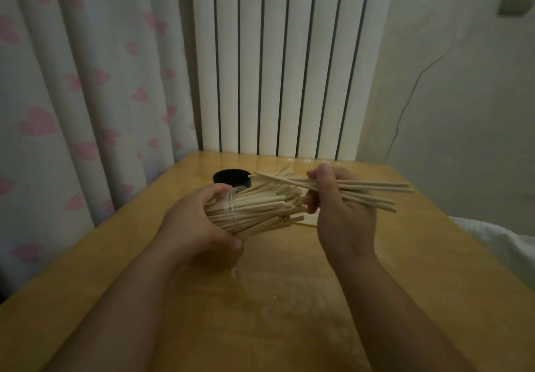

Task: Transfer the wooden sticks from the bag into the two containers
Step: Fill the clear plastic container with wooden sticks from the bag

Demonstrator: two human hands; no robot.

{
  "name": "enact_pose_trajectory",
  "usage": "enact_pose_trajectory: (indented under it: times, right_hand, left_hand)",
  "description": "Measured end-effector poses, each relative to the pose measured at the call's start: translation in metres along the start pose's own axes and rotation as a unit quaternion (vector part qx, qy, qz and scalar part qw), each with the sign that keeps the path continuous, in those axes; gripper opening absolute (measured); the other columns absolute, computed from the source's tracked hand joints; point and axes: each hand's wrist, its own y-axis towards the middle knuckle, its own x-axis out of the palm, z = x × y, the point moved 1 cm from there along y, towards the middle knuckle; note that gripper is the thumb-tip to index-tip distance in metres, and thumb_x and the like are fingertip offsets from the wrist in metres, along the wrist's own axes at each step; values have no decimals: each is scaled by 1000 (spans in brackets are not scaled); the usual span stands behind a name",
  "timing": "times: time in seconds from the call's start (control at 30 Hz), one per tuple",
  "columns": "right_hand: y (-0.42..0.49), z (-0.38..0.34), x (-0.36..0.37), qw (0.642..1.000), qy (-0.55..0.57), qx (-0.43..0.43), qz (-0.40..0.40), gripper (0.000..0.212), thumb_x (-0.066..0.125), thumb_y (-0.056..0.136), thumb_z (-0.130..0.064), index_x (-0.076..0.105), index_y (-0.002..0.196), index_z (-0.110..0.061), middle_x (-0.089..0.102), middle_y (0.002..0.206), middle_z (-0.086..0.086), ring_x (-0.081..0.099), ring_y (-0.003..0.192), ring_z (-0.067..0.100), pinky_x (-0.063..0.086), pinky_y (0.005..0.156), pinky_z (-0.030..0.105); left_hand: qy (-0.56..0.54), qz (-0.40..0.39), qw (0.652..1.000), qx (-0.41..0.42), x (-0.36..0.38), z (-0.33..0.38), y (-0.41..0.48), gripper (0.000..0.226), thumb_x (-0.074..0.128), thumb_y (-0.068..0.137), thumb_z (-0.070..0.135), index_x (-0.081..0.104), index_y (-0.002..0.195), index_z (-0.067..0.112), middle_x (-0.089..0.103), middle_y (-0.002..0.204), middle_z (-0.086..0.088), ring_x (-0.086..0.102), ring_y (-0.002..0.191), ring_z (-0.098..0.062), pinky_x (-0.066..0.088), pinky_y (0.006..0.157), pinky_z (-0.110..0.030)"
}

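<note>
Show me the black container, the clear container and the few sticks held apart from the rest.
black container (pixel 229 176): head view, its dark top.
clear container (pixel 233 204): head view, ridged rim.
few sticks (pixel 376 186): head view, shafts near their right ends.

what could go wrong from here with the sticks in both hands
1. The left hand grips the clear container tipped on its side; its packed sticks poke past the rim and might slide out onto the table.
2. The right hand holds a few splayed sticks, so one may slip.
3. Their tips reach near the black container and could knock it.
</note>
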Motion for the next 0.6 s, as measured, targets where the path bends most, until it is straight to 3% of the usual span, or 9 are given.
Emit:
enact_pose_trajectory:
  times: [0.17,0.4,0.6]
  right_hand:
    - [2,-2,-4,997,73,40,4,30,51,102,-21,68,79,-13,61,58,1,59,56,15,49,55,27]
    - [1,3,-1,997,5,51,-61,31,53,101,-21,68,75,-14,63,60,-11,58,58,-2,44,55,12]
    - [4,8,-3,995,30,55,-84,17,65,92,-12,59,77,-16,65,68,-8,64,67,7,50,58,16]
  left_hand:
    - [15,-1,1000,-3,0,1,-1,108,99,37,18,55,132,45,61,115,21,59,106,-12,53,94,-45]
    - [51,-12,999,9,2,4,-3,109,99,39,22,53,135,46,55,114,27,55,110,-9,51,98,-45]
    - [60,-12,998,16,1,4,-3,108,99,40,22,52,135,47,52,111,29,54,111,-10,51,98,-44]
